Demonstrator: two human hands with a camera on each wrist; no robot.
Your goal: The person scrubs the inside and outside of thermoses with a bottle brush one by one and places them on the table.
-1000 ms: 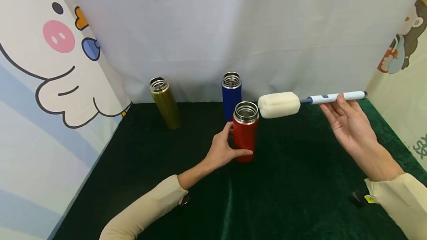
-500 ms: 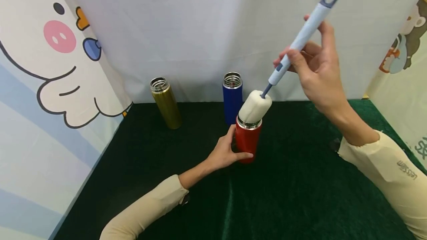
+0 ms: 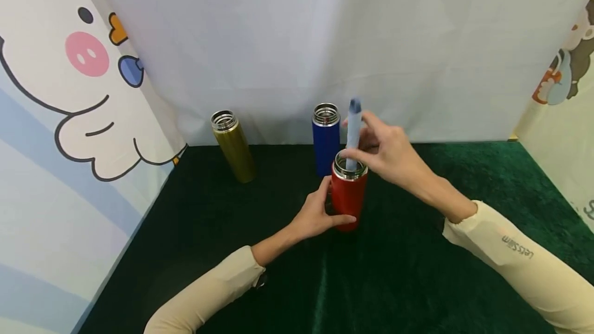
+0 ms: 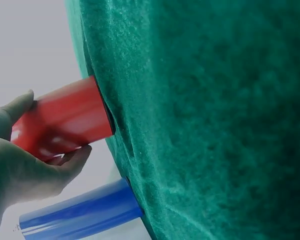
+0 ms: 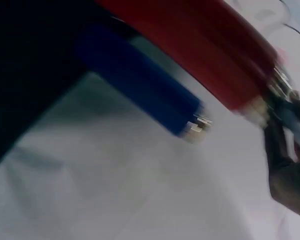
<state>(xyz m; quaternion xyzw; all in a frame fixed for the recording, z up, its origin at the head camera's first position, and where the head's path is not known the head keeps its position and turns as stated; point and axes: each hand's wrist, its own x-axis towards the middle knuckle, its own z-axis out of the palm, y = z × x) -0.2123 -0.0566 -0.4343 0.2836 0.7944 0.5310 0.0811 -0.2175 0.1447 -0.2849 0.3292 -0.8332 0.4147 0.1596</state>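
A red bottle (image 3: 347, 197) without a lid stands upright on the green cloth. My left hand (image 3: 315, 215) grips its lower body, thumb in front and fingers around the far side; the left wrist view also has this hand around the red bottle (image 4: 65, 117). In my right hand (image 3: 387, 151) is the light blue handle of a bottle brush (image 3: 353, 130), pinched between thumb and fingers right above the bottle's mouth. The brush's white sponge head is hidden inside the bottle. The right wrist view is blurred, with the red bottle (image 5: 205, 45) at its top.
Behind the red bottle stands a blue bottle (image 3: 327, 143), also lidless. A lidless gold bottle (image 3: 234, 148) stands farther left. Green velvet cloth (image 3: 408, 272) covers the table, and a pale curtain (image 3: 260, 40) hangs along the back.
My right hand has swung the brush from level to upright, brought it over the red bottle and lowered the sponge head inside. My left hand has kept its grip on the bottle.
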